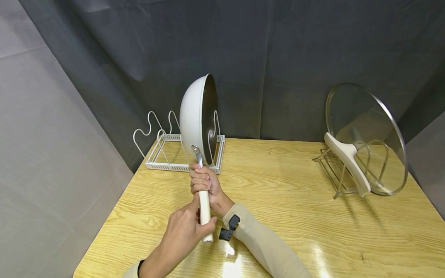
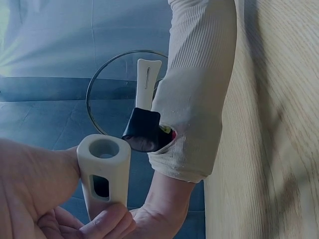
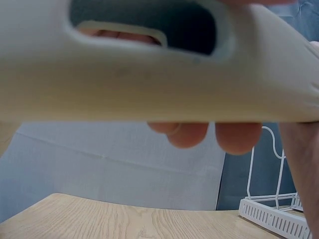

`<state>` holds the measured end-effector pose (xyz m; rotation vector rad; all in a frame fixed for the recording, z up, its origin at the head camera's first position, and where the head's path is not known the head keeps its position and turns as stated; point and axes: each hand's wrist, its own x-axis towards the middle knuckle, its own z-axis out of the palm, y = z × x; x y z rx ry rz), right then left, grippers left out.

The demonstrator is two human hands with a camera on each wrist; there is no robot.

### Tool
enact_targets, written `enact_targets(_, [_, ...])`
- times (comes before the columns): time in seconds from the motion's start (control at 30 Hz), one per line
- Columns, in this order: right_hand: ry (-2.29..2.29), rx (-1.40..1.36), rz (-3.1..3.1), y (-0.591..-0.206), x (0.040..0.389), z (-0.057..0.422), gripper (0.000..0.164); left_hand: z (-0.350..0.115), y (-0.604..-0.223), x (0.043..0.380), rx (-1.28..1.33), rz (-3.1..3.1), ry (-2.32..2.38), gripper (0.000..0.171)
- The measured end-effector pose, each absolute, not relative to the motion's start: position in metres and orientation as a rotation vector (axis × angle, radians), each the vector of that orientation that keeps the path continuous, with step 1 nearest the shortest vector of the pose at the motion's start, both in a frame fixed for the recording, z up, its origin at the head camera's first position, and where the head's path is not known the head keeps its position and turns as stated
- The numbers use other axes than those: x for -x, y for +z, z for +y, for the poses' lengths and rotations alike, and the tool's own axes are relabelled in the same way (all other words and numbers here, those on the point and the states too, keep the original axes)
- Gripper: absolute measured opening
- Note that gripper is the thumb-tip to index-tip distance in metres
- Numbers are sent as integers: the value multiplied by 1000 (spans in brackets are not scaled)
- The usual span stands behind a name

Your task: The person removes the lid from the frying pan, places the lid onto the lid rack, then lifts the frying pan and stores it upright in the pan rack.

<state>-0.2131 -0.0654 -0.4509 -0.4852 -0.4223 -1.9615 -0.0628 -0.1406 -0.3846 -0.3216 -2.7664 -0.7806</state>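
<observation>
A wok (image 1: 192,112), white outside and dark inside, stands on edge with its inside turned right. Its bowl overlaps the right part of a white wire pan rack (image 1: 167,166), and one wire loop shows in front of the dark inside. My right hand (image 1: 206,183) grips the cream handle (image 1: 205,206) near the bowl, fingers wrapped round it. Lower down, my left hand (image 1: 184,222) holds the handle close to its end, thumb along the near side. The left wrist view shows the hollow handle end (image 2: 107,164) with fingers curled below it.
To the right, a glass lid (image 1: 368,116) with a cream handle (image 1: 347,162) leans in a metal wire stand (image 1: 342,191). Both stand on the wooden table (image 1: 271,185). Dark cloth (image 1: 278,69) hangs behind, and a grey panel (image 1: 59,135) borders the left side.
</observation>
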Motion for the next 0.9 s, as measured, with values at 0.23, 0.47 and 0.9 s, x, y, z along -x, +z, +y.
enact_targets(0.23, [-1960, 487, -419, -452, 213, -65, 15, -140, -387, 63, 324, -2769, -801, 30])
enact_targets(0.47, [-1948, 497, -422, -455, 214, -65, 14, -140, -390, 62, 315, -2760, -800, 35])
enact_targets(0.9, [-1955, 482, -419, -461, 215, -65, 15, -139, -395, 63, 308, -2756, -828, 35])
